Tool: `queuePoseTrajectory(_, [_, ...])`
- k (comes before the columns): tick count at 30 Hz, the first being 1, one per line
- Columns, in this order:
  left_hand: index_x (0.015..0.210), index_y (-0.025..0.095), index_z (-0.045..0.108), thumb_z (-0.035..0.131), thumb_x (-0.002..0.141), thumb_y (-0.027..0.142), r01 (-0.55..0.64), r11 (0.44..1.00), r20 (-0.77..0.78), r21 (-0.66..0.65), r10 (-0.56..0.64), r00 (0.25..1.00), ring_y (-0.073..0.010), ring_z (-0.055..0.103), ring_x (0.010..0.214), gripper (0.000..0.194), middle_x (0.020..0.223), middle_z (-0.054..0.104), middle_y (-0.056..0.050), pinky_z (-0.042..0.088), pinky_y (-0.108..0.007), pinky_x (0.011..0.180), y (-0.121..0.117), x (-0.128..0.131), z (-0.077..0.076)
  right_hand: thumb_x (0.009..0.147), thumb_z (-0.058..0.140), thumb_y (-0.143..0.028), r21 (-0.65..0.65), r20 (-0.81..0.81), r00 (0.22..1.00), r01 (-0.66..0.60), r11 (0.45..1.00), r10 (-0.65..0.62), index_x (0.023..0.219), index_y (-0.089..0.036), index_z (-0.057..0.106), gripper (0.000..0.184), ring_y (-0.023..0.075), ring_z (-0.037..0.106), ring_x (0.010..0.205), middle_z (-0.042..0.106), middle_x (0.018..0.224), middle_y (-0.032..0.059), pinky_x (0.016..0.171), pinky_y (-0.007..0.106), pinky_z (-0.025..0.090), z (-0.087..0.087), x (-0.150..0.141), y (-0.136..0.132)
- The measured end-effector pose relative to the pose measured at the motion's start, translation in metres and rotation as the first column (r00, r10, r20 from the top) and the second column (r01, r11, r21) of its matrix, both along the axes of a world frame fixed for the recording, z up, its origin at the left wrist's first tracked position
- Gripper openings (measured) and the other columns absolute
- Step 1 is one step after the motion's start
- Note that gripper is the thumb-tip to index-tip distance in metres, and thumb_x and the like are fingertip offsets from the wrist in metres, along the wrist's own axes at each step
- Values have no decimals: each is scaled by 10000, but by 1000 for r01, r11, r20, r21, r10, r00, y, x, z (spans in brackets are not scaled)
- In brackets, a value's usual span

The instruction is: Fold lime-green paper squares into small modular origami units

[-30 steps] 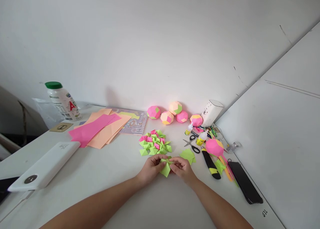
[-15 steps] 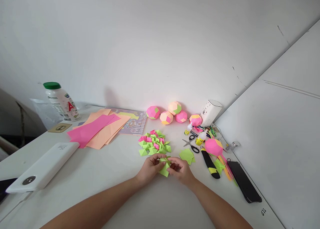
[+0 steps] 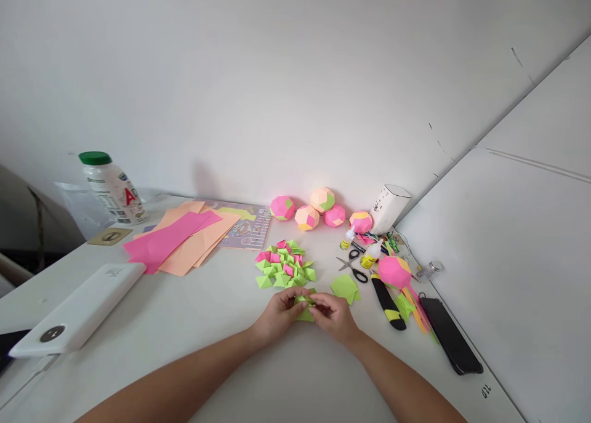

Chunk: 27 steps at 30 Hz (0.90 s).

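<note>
Bare skin all the way here, folks! The left forearm (image 3: 198,362), smooth and rounded, is broad at the lower edge and tapers neatly to the bare left hand (image 3: 274,313). Across to the right forearm (image 3: 399,370), just as bare, the same clean taper, running into the bare right hand (image 3: 338,317). The fingernails? Too small to make out!

Green-capped bottle (image 3: 114,192) beside power bank (image 3: 83,309)

Soft, greyish light w/ faint shadow on L side of wall (image 3: 295,96), wide-angle stretch nr. edges.
</note>
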<state>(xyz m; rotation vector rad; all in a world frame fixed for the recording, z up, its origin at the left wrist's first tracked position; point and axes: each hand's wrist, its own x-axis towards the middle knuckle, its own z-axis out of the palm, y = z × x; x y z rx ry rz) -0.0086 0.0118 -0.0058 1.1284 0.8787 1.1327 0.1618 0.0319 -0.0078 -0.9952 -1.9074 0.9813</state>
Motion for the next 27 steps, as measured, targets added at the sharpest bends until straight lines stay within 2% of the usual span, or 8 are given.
queuePoseTrajectory(8, [943,172,611,636,739,403,18,997,-56,74,-14,998,-221,589,880,310,924,650,-70,461,-335,779,-1,2,-2,785,567,-293,78,17,1000,16,997,-18,897,-177,690,202,176,618,607,697,752,73,524,258,496,1,0,-1])
queuePoseTrajectory(13, [872,189,637,614,751,346,-98,982,-197,160,129,972,-190,549,787,199,837,592,-47,455,-296,700,-1,3,-4,794,560,-278,109,0,1000,24,994,-24,883,-188,694,184,168,599,576,685,710,54,508,252,473,2,0,-1])
queuePoseTrajectory(16, [805,195,652,607,747,320,-132,968,-245,214,184,952,-194,529,827,145,869,558,-48,440,-289,728,-1,2,-3,805,547,-284,125,18,999,28,992,-30,870,-184,695,190,154,572,541,672,682,48,489,245,457,3,0,-1])
queuePoseTrajectory(20, [794,182,631,579,768,318,-88,981,-259,171,131,957,-167,522,723,149,772,576,-28,419,-261,652,-1,2,-1,810,538,-280,143,40,998,33,989,-39,842,-180,696,190,145,555,523,656,649,42,483,244,455,3,0,0])
queuePoseTrajectory(22, [792,173,619,578,771,335,-69,989,-243,130,99,965,-151,513,663,168,714,581,-12,406,-249,610,-2,2,0,802,548,-275,120,22,999,29,992,-31,842,-181,692,176,149,568,542,658,668,43,496,249,480,2,0,1])
queuePoseTrajectory(27, [769,157,610,615,748,386,-53,996,-136,74,62,989,-145,536,642,230,691,600,-12,411,-242,590,-3,2,0,793,568,-282,-58,-82,996,-26,998,21,891,-180,674,176,164,610,600,648,708,43,537,270,557,0,0,0])
